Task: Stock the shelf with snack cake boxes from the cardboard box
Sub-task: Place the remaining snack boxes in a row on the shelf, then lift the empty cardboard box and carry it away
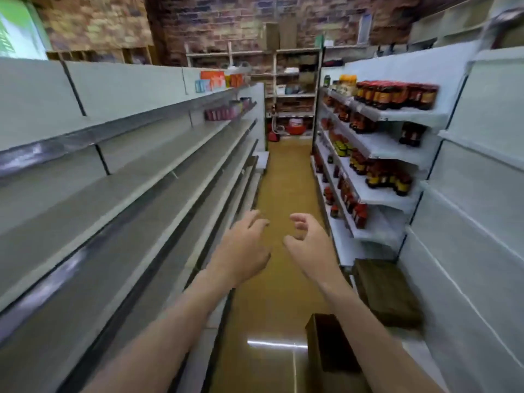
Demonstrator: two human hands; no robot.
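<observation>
- Head view looks down a narrow shop aisle, with both bare forearms stretched forward over the yellow-brown floor [279, 177]
- The left hand [243, 245] is out in front with its fingers loosely curled and spread, holding nothing
- The right hand [307, 245] is just beside it, apart from it, fingers and thumb loosely curved toward each other around empty air, also holding nothing
- Both hands are relaxed and unclenched, and neither touches a shelf or a box
- An open cardboard box [330, 353] stands on the floor below and behind the right hand, partly hidden under the right forearm; its inside is dark and its contents cannot be made out
- A second, flatter brown carton [387, 295] lies on the bottom shelf to the right of the right wrist
- The long grey shelves [119, 194] run along the left of the left hand, tier upon tier, bare on the near stretch
- Far ahead of the left hand, at the end of those shelves, sit a few orange and pink packets [219, 79], blurred
- To the right of and beyond the right hand, white shelves [377, 148] carry rows of dark bottles and jars [397, 93] with red and yellow labels
- A brick wall [226, 21] closes the aisle beyond the hands
</observation>
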